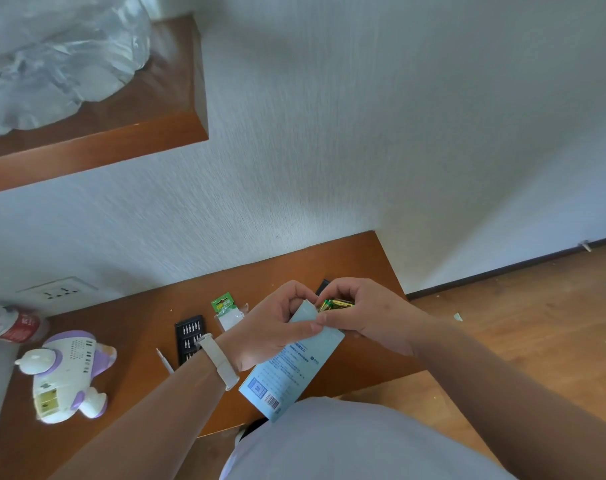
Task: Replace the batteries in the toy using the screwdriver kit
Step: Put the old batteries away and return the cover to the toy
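– Grey fabric point(346, 445) fills the bottom edge nearest the lens, and two bare forearms reach out over it. What are the hands doing?

– Left hand point(270, 327), with a pale wristband point(218, 360) behind it, has its fingers and thumb curled round the upper end of a blue box point(280, 375). That box slants down toward the near edge of the worktop point(138, 323), barcode end lowest.

– And the other one?

– Right hand point(370, 317) pinches green-and-yellow batteries point(334, 304) in curled fingertips, right at the box's top end. How many batteries, I cannot tell.

– Where's the toy?

– White and purple toy point(65, 372) lies near the worktop's left edge, well apart from both hands. Nothing touches it. A yellowish patch shows at its near end.

– Tools?

– A black bit tray point(189, 337) sits mid-worktop, partly behind the left wrist. A slim screwdriver point(165, 361) lies just left of it. A green-topped battery packet point(227, 311) lies beyond the tray, toward the back edge.

– Anything else?

– A red-labelled bottle point(14, 323) lies at the back left corner, below a wall socket point(57, 291). Higher up, a wooden shelf point(176, 126) carries crumpled clear plastic point(52, 57). Wooden floor point(537, 323) shows to the right.
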